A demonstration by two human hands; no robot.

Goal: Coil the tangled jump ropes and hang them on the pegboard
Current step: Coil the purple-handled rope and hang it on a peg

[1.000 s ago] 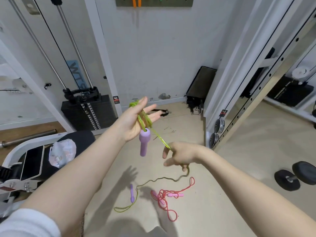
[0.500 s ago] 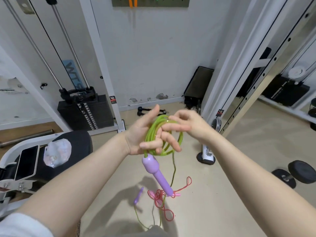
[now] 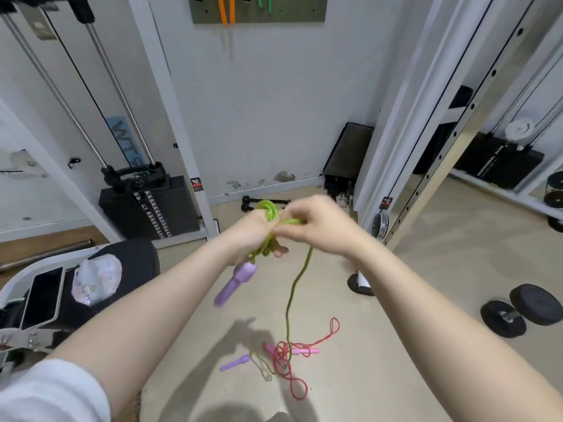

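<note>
The left hand holds the green rope as a bundle of loops wound around its fingers, which curl about the strands; one fingertip shows below the bundle. The right hand sits just right of it, touching, its fingers pinching the free strand where it meets the coil. From that pinch the loose tail runs almost straight down, its long axis near vertical, to the floor well below both hands. One purple handle hangs just under the left fingers, tilted down and left; the second handle lies on the floor.

Next wrap, as I judge it: the right hand draws slack up from below and carries it over the left fingers.

What may snag: the tail's lower end lies across the red rope and its pink handles, heaped on the floor. The pegboard is high on the wall, well above and beyond the fingers, with orange and green items already hung. A dumbbell lies far right.
</note>
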